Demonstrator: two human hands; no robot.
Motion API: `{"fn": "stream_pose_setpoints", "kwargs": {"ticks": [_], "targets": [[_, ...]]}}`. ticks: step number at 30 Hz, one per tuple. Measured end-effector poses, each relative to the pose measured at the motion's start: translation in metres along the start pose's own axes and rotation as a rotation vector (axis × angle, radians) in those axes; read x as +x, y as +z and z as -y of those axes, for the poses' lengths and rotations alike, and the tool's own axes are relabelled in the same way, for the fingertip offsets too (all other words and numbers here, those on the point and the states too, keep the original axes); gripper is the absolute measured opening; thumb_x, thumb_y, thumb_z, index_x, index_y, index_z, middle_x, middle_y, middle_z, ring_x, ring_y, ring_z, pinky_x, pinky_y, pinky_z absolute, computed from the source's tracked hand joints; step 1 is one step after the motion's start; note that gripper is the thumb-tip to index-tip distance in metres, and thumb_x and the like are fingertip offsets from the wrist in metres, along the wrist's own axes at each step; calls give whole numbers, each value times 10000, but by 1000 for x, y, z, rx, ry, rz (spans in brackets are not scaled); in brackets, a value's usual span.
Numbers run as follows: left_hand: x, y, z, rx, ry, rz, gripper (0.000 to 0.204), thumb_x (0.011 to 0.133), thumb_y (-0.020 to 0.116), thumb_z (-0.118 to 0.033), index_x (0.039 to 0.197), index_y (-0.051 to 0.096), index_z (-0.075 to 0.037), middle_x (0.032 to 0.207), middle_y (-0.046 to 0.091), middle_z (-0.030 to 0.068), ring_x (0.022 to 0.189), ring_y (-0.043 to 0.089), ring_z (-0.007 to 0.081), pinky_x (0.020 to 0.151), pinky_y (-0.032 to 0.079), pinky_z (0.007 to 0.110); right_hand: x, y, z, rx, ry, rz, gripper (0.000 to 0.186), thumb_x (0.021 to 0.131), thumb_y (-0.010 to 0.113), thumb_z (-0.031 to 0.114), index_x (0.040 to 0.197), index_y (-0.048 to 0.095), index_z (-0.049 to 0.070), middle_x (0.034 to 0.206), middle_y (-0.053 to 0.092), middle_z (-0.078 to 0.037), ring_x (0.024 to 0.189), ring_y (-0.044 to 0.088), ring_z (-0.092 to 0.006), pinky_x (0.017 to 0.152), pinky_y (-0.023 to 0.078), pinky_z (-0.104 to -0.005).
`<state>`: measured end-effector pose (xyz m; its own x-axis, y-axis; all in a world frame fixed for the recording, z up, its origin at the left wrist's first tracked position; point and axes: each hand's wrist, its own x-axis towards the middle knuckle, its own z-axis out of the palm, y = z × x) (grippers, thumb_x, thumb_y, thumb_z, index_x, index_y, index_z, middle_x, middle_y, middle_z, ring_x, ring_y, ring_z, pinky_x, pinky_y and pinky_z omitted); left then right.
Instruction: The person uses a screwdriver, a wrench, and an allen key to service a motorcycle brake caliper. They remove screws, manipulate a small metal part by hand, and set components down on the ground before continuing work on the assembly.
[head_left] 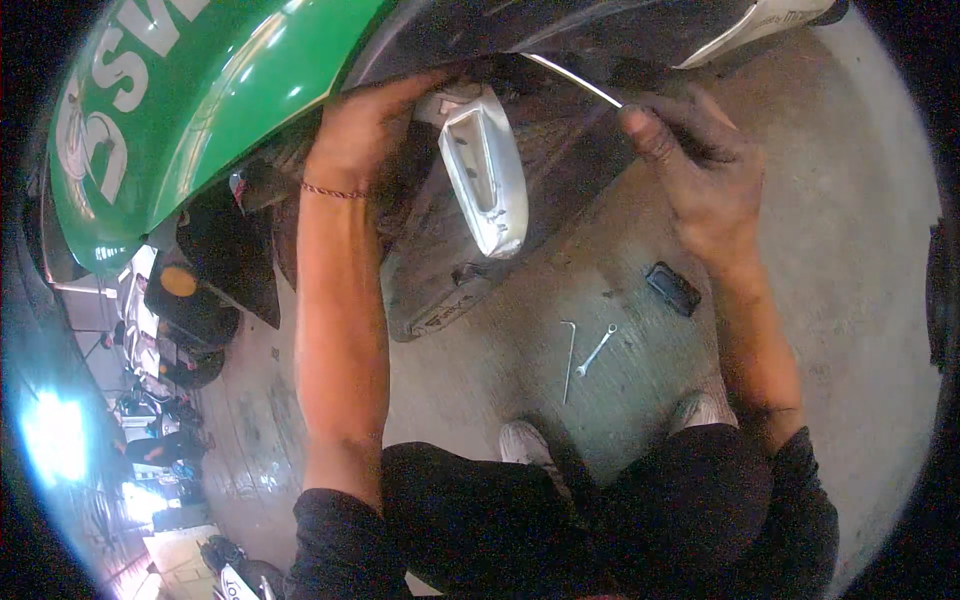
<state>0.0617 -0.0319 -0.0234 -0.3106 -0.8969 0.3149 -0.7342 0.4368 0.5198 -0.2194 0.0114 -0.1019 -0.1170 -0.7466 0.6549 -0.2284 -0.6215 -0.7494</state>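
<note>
My right hand [705, 165] is closed, thumb and fingers pinching the near end of a thin silver rod [575, 80]. The rod slants up and left, and its far end goes under the dark lower edge of a vehicle's body panel [440, 35]. My left hand [375, 115] reaches beneath the same bodywork with its fingers hidden. Close to that hand, a silver metal bracket-like part [485, 175] with a long recess hangs down. I cannot make out whether the left hand touches it.
On the concrete floor lie a combination wrench [598, 350], an L-shaped hex key [569, 360] and a small black object [673, 289]. A glossy green panel [250, 90] overhangs at the upper left. My shoes [527, 443] stand close below the tools. Behind, at left, is workshop clutter.
</note>
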Motion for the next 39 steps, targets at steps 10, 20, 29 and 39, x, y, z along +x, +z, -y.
{"fn": "stream_pose_setpoints", "kwargs": {"ticks": [10,20,29,39], "targets": [[4,4,-22,-442,-230,3,294,832,525,-112,1089,652,-45,1126,634,109,1066,576,233,983,385,297,1,-11,15,260,342,147,306,808,689,323,856,697,20,760,658,-41,719,584,-113,680,455,-254],[2,10,-37,-708,-453,-109,269,825,535,-82,1035,641,50,1070,637,146,1006,599,241,931,435,324,7,7,-20,122,333,107,477,789,671,460,945,684,10,848,667,-79,812,594,-160,772,455,-286],[3,-5,-7,-679,-292,72,282,849,489,-52,1081,624,35,1100,627,142,1045,582,232,950,426,331,4,15,-31,429,431,96,500,780,673,472,953,682,3,861,666,-81,832,590,-164,794,441,-276],[-1,4,-25,-374,-200,27,366,837,479,-159,1089,592,80,1124,606,180,1072,563,296,990,389,377,0,-1,-14,257,482,175,493,780,670,475,936,687,7,832,671,-91,797,601,-165,775,453,-286]]}}
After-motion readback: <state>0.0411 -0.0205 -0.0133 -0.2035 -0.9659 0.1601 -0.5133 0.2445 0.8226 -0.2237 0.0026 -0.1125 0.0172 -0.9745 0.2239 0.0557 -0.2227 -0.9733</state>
